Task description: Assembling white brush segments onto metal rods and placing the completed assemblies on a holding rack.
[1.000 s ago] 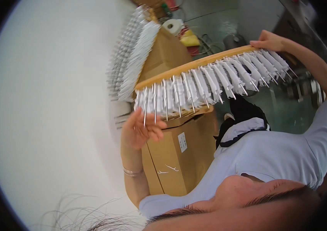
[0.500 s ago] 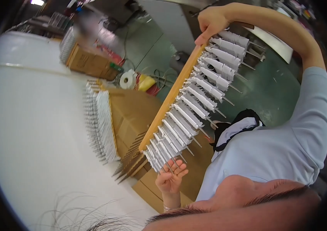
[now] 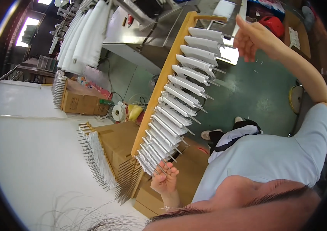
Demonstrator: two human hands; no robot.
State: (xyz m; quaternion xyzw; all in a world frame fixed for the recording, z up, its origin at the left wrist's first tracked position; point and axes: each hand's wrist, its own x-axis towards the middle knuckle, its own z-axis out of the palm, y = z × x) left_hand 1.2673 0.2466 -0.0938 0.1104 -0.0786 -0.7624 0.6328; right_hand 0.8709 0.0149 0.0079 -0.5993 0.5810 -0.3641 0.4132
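Leftmost, another pin-studded rack (image 3: pixel 101 158) is standing against a cardboard box (image 3: pixel 118 134), and my left hand (image 3: pixel 165 181) is curling at the near, lower end of the long wooden rack (image 3: pixel 164 84), though overlapping pins (image 3: pixel 220 71) are leaving me unable to tell whether it's gripping. Bearing white strips (image 3: pixel 190 73), that rack is slanting ahead of me, its long axis running up and away rightward. My right hand (image 3: pixel 256 38) is hanging loose and ungrasping, nearer the upper end, just beside the pin tips.
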